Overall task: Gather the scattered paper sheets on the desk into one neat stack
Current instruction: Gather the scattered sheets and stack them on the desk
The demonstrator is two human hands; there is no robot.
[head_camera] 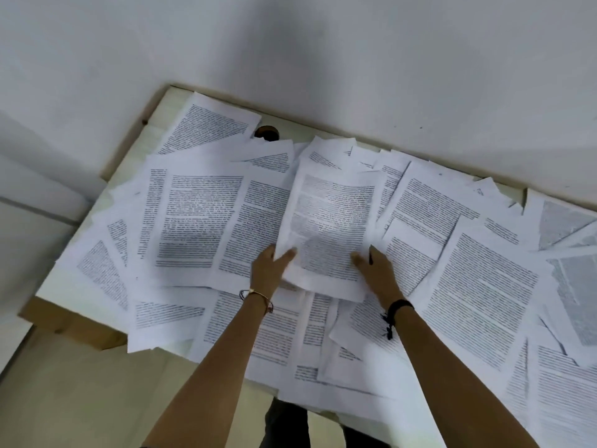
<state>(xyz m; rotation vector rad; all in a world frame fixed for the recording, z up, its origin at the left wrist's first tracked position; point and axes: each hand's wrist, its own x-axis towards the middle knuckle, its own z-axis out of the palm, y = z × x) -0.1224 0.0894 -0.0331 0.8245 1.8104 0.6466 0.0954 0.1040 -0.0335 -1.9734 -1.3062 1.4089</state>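
Note:
Several printed white paper sheets (200,221) lie scattered and overlapping across the desk (168,101), at many angles. In the middle, a small bundle of sheets (329,227) is raised a little above the others. My left hand (269,270) grips its lower left edge, thumb on top. My right hand (374,270) grips its lower right edge, thumb on top and fingers under the paper. More sheets (484,295) spread to the right and hang over the near edge.
A white wall (323,59) runs along the desk's far side. A round cable hole (266,132) shows near the far edge. The desk's left edge (74,324) drops to a beige floor. Dark trouser legs (287,425) stand below the near edge.

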